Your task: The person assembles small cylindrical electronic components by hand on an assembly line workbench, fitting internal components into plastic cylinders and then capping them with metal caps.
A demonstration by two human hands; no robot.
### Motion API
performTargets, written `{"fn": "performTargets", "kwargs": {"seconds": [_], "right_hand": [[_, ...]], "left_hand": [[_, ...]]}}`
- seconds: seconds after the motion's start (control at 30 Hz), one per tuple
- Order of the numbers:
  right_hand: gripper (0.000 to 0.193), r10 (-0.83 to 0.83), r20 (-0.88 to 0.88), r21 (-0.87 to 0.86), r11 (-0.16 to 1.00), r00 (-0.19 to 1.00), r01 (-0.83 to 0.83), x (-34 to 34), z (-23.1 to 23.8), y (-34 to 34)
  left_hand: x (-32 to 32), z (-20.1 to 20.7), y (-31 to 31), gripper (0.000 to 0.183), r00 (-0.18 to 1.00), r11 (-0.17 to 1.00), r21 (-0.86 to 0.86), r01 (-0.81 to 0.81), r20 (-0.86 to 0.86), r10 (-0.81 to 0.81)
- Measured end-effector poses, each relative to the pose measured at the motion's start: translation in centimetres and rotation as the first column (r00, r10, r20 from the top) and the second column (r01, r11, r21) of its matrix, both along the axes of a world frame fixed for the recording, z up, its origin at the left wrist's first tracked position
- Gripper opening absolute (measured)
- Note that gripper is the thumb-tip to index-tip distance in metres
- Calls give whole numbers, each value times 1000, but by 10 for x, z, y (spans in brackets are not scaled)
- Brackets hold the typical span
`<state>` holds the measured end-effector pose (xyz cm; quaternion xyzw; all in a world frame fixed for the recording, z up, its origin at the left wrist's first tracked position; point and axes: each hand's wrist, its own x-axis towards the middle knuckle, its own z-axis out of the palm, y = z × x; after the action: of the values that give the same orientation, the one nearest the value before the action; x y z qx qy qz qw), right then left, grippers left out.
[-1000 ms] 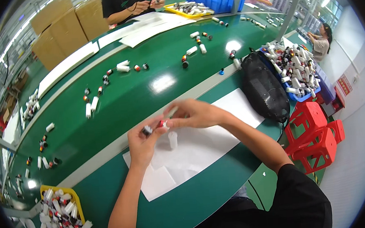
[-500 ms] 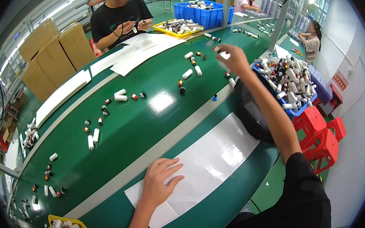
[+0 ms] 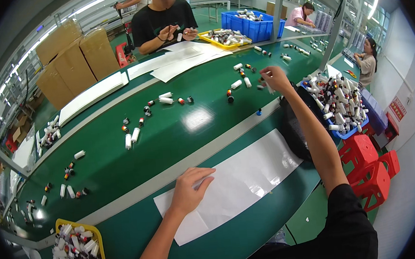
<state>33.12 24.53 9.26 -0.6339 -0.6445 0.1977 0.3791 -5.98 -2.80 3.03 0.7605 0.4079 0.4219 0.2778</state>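
Note:
My left hand (image 3: 192, 186) lies on a long glossy white sheet (image 3: 249, 170), fingers stretched out and thumb apart, holding nothing. My right hand (image 3: 277, 80) reaches over the green belt (image 3: 179, 146) at the right, its fingertips pinched on a small white cylinder (image 3: 270, 89), partly blurred. Right beside those fingertips is a small dark-and-red piece (image 3: 261, 83). To the left of this hand lie more white cylinders (image 3: 236, 84) and short black, red and yellow pieces (image 3: 230, 96). A small blue-topped piece (image 3: 259, 112) stands on the pale belt edge.
A blue bin (image 3: 331, 127) heaped with cylinders stands at right, behind a black mesh-like object (image 3: 294, 132). Another full yellow tray (image 3: 99, 235) is at lower left. Red stools (image 3: 375, 184) stand at right. Across the belt a person (image 3: 162, 23) handles small pieces beside white sheets (image 3: 183, 65).
The view has shifted, so the scene sits farther right. My right hand has come lower and nearer, toward the pieces at the belt's near edge. My left hand stays on the sheet.

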Motion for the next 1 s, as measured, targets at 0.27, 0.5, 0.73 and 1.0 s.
{"fn": "performTargets", "kwargs": {"seconds": [0.27, 0.5, 0.73, 1.0], "right_hand": [[28, 484, -549, -68, 787, 682, -613, -230, 9, -190], [31, 603, -257, 149, 797, 755, -585, -264, -34, -264], [16, 427, -168, 190, 898, 889, -396, -248, -22, -264], [12, 457, -139, 205, 881, 878, -426, -248, -21, -258]], "left_hand": [[-1, -5, 0, 41, 792, 891, -448, 70, 568, 223], [-28, -12, -1, 36, 501, 866, -487, 110, 780, 375], [-25, -5, 2, 32, 520, 897, -431, 103, 792, 321], [-23, -3, 5, 31, 587, 919, -391, 49, 756, 290]]}}
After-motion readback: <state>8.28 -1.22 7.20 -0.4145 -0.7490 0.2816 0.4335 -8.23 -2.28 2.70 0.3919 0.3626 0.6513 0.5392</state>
